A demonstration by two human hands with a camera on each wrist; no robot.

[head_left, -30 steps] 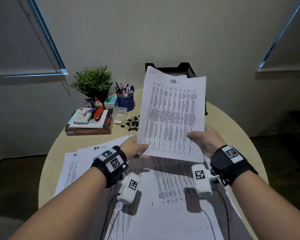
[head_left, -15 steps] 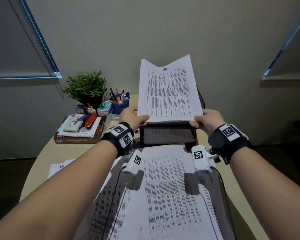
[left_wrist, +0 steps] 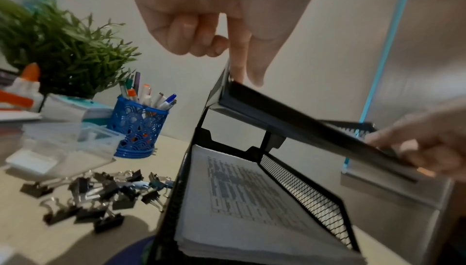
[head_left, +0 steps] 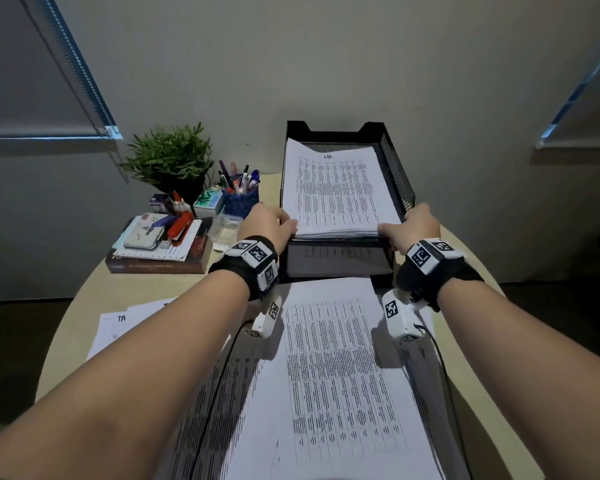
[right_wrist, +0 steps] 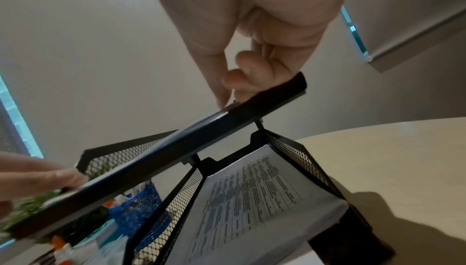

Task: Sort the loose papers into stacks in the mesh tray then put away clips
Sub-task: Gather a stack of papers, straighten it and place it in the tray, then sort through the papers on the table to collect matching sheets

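Note:
A black two-tier mesh tray [head_left: 395,174] stands at the back of the round table. A stack of printed sheets [head_left: 336,195] lies in its top tier, and more sheets [left_wrist: 242,199] fill the lower tier. My left hand [head_left: 274,223] pinches the stack's near left corner at the tray's front rim [left_wrist: 290,117]. My right hand [head_left: 409,226] pinches the near right corner, thumb on top. Loose printed papers [head_left: 333,375] cover the table in front of me. A pile of black binder clips [left_wrist: 100,195] lies left of the tray beside a clear plastic box [left_wrist: 63,145].
Left of the tray stand a blue pen cup [head_left: 241,199] and a green plant [head_left: 170,161]. A brown book [head_left: 160,266] carries a notepad, a red stapler and small items. A sheet marked TA [head_left: 118,327] lies near the table's left edge.
The sheets I held upright over the table have gone forward and down into the tray's top tier. Both hands moved with them to the front rim.

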